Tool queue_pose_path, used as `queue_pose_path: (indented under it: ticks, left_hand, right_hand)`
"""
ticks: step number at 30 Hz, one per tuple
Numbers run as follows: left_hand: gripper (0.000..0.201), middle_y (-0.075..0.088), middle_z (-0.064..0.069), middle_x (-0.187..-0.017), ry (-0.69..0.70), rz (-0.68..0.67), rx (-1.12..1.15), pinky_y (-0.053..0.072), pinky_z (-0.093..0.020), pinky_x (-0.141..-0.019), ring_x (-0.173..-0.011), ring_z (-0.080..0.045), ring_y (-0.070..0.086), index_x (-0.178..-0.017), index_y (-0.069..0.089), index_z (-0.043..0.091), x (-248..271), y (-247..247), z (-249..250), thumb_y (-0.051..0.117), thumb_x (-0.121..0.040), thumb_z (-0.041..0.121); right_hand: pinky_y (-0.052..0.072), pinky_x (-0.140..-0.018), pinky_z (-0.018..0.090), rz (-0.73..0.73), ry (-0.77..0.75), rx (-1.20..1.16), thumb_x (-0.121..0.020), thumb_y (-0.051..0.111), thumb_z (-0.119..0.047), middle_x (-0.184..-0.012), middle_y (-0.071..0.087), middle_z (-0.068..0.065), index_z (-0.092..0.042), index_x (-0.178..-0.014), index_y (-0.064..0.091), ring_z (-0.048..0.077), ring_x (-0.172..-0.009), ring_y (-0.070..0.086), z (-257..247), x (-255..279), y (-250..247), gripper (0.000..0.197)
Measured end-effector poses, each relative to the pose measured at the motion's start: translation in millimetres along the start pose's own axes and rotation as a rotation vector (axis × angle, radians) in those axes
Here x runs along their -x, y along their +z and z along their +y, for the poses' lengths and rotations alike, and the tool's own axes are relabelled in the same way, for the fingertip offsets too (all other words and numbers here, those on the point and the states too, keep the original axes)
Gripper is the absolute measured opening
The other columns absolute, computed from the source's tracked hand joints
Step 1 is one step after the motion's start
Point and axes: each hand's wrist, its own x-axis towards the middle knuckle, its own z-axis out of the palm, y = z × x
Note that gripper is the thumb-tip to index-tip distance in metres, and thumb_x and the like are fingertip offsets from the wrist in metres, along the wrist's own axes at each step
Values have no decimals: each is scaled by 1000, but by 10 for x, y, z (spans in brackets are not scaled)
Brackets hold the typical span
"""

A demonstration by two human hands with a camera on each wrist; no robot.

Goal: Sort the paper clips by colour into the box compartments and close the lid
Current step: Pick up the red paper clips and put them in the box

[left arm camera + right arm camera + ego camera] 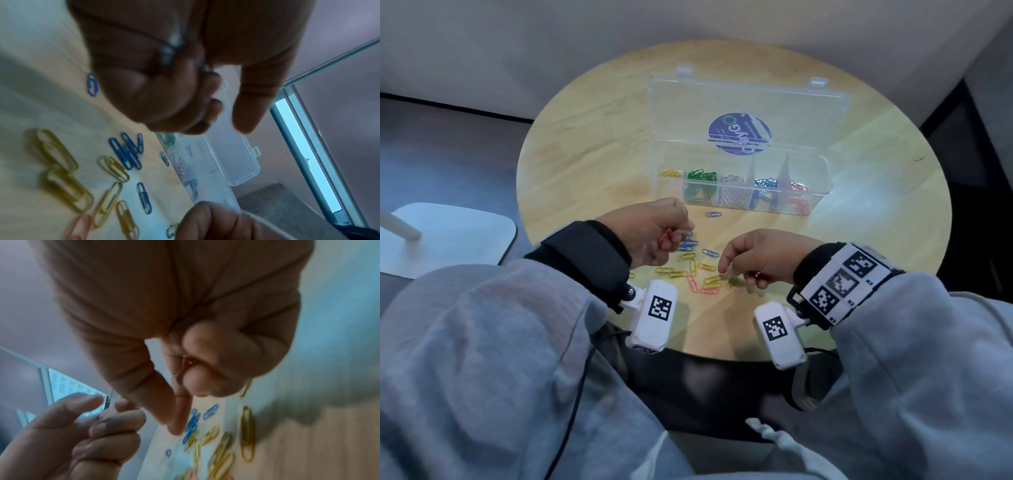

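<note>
A clear compartment box [824, 178] stands open on the round wooden table [585, 144], its lid [688, 102] laid back. From left to right its compartments hold yellow, green, white, blue and red clips. Loose yellow clips [686, 256], red clips [691, 283] and blue clips [710, 253] lie in front of it. My left hand [654, 233] hovers over them, fingers curled round a red clip [666, 237]. My right hand [753, 262] points thumb and index finger down at a yellow clip [714, 278]; I see nothing between them, and the other fingers are curled.
One blue clip [713, 214] lies alone just before the box front. A white stool seat [448, 236] stands left of the table, below its level. The near table edge [722, 356] runs just behind my wrists. A wall rises behind the table.
</note>
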Motion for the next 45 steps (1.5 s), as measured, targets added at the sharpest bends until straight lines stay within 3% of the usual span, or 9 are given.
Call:
queue_pose_path:
  ticks: [5, 9, 12, 15, 21, 28, 33, 39, 45]
  left_hand:
    - [26, 32, 2, -60, -135, 76, -265, 18, -12, -39, -49, -9, 22, -68, 40, 19, -67, 84, -39, 49, -88, 4]
    - [24, 40, -4, -65, -159, 86, -212, 35, -10, -35, -52, -11, 37, -67, 42, 11, -108, 116, -69, 43, -87, -2]
    - [27, 42, -4, -62, -151, 40, -296, 32, -11, -34, -46, -10, 38, -65, 41, 12, -97, 120, -86, 42, -86, -3]
    - [24, 39, -4, -63, -114, -52, -593, 20, -15, -41, -50, -14, 27, -66, 44, 17, -80, 151, -98, 50, -85, 3]
    - [8, 48, 12, -63, 3, 28, -1251, 34, -23, -67, -74, -14, 48, -84, 61, 29, -67, 237, -143, 67, -80, 30]
    - [26, 47, 10, -64, 56, -3, -1339, 28, -20, -50, -79, -12, 48, -65, 48, 24, -222, 235, -201, 70, -80, 27]
    - [21, 51, 11, -68, 100, -5, -1320, 31, -23, -55, -75, -13, 50, -68, 51, 25, -279, 229, -238, 70, -76, 21]
    - [15, 44, 8, -57, 160, -4, -1292, 28, -23, -51, -54, -8, 41, -79, 57, 27, -263, 238, -244, 68, -73, 19]
    - [12, 42, 10, -57, 206, -5, -1323, 26, -22, -49, -53, -5, 39, -80, 57, 27, -270, 260, -240, 67, -76, 22]
  right_hand:
    - [31, -48, 19, -1, -81, 328, -77, 69, -15, -46, 41, -10, -28, -80, 68, 5, -40, 36, -63, 11, 118, 13]
    - [31, -53, 23, 8, -126, 520, -78, 68, -19, -56, 41, -7, -29, -94, 66, 6, -50, 38, -85, -28, 220, 18]
    - [33, -56, 25, 28, -134, 614, -78, 66, -17, -60, 41, -9, -26, -100, 64, 5, -55, 39, -86, -77, 247, 24]
    - [37, -60, 28, 34, -133, 674, -77, 67, -17, -64, 44, -10, -23, -96, 63, 9, -59, 45, -83, -121, 259, 20]
    - [33, -55, 26, 54, -151, 713, -79, 70, -24, -62, 46, -9, -23, -82, 59, 7, -57, 43, -51, -156, 243, 12]
    - [30, -52, 21, 48, -182, 709, -80, 70, -29, -60, 43, -11, -23, -81, 57, 2, -55, 38, -66, -151, 267, 14]
    - [34, -51, 22, 30, -108, 742, -78, 67, -15, -59, 49, -8, -22, -71, 58, 7, -53, 43, -85, -150, 240, 13]
    - [33, -51, 21, 104, -71, 518, -75, 68, -17, -54, 47, -8, -22, -67, 61, 8, -50, 41, -119, -7, -53, 10]
    - [28, -38, 16, 154, -28, -276, -84, 54, 1, -57, 39, 3, -10, -63, 48, 11, -49, 34, -8, 7, -323, 24]
